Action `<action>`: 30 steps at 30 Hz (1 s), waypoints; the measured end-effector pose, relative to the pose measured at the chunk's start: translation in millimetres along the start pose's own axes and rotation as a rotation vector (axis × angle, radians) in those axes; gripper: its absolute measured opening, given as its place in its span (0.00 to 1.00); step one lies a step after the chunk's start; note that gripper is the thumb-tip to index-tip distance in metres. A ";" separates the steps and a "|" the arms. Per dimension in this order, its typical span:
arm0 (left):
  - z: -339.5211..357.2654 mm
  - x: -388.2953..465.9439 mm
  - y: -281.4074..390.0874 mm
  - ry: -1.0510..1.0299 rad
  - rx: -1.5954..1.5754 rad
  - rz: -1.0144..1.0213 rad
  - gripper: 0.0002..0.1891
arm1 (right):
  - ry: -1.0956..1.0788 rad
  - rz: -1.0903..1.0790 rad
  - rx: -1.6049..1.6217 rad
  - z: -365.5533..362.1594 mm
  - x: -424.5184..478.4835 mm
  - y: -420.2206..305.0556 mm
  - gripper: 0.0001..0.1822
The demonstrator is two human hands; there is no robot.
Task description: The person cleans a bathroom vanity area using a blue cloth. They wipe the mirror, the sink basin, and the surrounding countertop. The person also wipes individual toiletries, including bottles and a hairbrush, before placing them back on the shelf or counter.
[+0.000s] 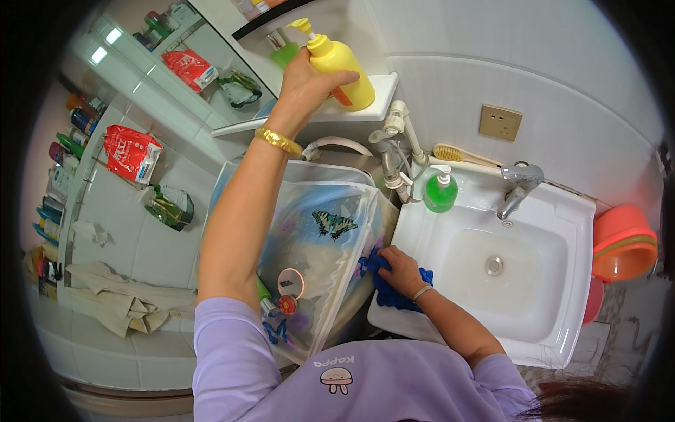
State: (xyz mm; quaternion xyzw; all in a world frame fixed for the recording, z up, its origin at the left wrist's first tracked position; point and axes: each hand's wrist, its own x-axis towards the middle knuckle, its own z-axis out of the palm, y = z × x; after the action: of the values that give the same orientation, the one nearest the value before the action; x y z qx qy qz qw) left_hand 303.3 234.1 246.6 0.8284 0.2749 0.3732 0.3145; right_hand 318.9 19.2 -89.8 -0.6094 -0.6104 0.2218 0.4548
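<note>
My left hand (311,79) grips a yellow pump bottle (343,68), thumb across its front, at the white wall shelf (384,95); whether the bottle's base touches the shelf I cannot tell. A green bottle with a silver cap (285,53) stands behind that hand. Lower down, my right hand (403,271) holds a bunched blue cloth (395,298) against the left rim of the white washbasin (448,329). Green liquid soap in a pump bottle (441,193) stands at the basin's back left corner, near a wooden-handled brush (459,154) and the chrome faucet (519,190).
Left of the basin, a butterfly-patterned plastic cover (316,211) bears a small round mirror (291,283), a red round container (288,304) and a green tube (265,298). Pipes (393,153) rise behind. Orange-red basins (625,242) hang at right. A large mirror (227,68) is at upper left.
</note>
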 end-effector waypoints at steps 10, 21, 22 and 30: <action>30.9 51.6 -40.4 0.244 0.322 -0.013 0.43 | -0.020 0.006 0.001 -4.4 -0.6 -2.3 0.17; 34.5 38.7 -53.7 0.257 0.567 0.139 0.42 | -0.015 -0.001 0.026 -3.9 1.2 -3.5 0.18; 39.7 33.6 -40.6 0.300 0.631 0.127 0.41 | -0.015 0.007 0.025 -5.1 1.6 -3.5 0.18; 37.6 15.7 -30.9 0.399 0.615 0.114 0.45 | -0.016 -0.008 0.006 -0.9 1.9 2.1 0.19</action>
State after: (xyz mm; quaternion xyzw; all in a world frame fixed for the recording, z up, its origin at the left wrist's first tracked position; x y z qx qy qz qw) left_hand 335.2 253.3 211.5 0.8090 0.3835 0.4444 -0.0303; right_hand 321.1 21.1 -90.5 -0.6036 -0.6159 0.2270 0.4526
